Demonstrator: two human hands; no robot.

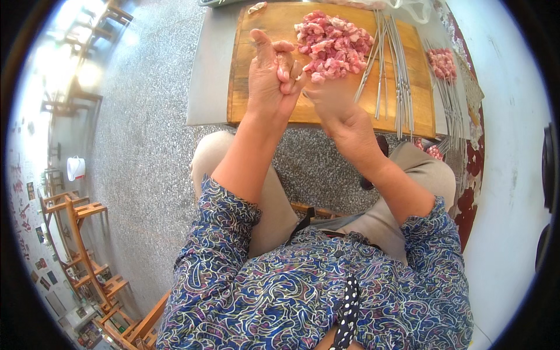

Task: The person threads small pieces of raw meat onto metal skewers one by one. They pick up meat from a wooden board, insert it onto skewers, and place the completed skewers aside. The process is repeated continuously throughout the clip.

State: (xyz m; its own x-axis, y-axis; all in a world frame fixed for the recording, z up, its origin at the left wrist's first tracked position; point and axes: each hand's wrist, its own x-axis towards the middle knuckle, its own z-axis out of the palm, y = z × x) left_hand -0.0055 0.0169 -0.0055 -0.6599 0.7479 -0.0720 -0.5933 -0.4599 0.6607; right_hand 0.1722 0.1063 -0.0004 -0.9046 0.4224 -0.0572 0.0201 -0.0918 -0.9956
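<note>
My left hand (278,70) is raised over the wooden board (245,100), its thumb up and its fingers curled. A small pale bit, seemingly meat, shows between its fingertips. Close by on the right is my right hand (345,116), bent inward; a blurred patch covers its fingers, so any grip there is hidden. A short grey tip pokes out beside it, too little to identify. Beyond both hands lies a heap of diced raw meat (334,43), pink with pale fat. Several bare metal skewers (400,74) lie on the board to its right.
Loaded meat skewers (442,63) lie on the metal tabletop (210,78) right of the board. A loose meat scrap (257,7) sits at the far left corner, and a plastic bag (411,8) at the back. A white wall (512,131) stands close on the right; wooden stools (87,210) stand left.
</note>
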